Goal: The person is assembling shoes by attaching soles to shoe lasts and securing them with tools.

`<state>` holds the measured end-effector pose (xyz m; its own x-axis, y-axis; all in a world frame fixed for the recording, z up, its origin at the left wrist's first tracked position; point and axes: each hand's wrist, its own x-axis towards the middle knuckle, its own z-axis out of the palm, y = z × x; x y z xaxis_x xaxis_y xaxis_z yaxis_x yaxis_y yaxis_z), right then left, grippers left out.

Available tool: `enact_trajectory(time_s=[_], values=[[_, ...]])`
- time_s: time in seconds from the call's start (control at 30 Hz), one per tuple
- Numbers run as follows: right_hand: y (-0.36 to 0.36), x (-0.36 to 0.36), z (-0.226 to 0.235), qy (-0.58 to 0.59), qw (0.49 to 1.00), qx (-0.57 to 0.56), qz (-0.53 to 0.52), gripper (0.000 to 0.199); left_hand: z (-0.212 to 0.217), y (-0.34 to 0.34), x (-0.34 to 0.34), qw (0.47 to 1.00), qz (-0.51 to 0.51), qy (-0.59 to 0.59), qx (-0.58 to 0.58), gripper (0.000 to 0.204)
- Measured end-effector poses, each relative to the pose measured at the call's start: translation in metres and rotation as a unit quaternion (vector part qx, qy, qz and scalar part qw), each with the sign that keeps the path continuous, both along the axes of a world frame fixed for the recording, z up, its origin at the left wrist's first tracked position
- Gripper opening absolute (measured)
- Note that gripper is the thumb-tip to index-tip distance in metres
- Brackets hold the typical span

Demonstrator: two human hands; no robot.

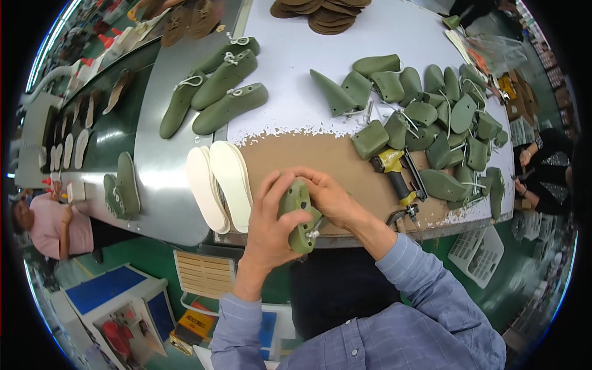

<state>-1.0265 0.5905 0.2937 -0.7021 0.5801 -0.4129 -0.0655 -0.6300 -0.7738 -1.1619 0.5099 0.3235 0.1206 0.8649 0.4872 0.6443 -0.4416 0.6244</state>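
Above the near edge of the table, my left hand (pixel 269 213) is wrapped round a green shoe last (pixel 302 236), with its thumb across the side. The last is tilted, with dark holes and a white cord knot at its lower end. My right hand (pixel 333 198) closes on its far end; those fingertips are partly hidden. Part of a second green piece seems to show behind, but I cannot make it out fully. Just left of my hands lie two stacks of cream insoles (pixel 203 188) (pixel 230 169). To the right, a yellow and black nail gun (pixel 394 171) rests on the table.
Many green lasts (pixel 459 114) are heaped at the right, and several corded ones (pixel 225 80) lie at the upper left. A hammer (pixel 410 213) is by the near edge. Brown sole pieces (pixel 327 24) sit at the far side. Other people (pixel 46 225) (pixel 549 169) are at both sides.
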Motion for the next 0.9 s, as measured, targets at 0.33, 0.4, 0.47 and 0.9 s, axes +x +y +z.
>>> enact_trajectory(time_s=[0.33,0.4,0.47,0.9], values=[[-0.012,0.047,0.032,-0.101,0.983,0.089,0.122,0.043,-0.003,-0.014,0.036,0.972,0.220,0.072,0.041,0.060],[-0.011,0.058,0.025,-0.077,0.926,0.346,0.130,0.036,-0.001,-0.018,0.040,0.968,0.233,0.087,0.033,0.056],[-0.002,0.070,0.041,-0.102,0.893,0.412,0.153,0.030,0.016,-0.024,0.050,0.963,0.250,0.103,0.022,0.052],[-0.005,0.101,0.114,0.097,0.763,0.382,0.512,0.018,0.067,-0.168,0.157,0.817,0.205,-0.385,-0.378,0.011]])
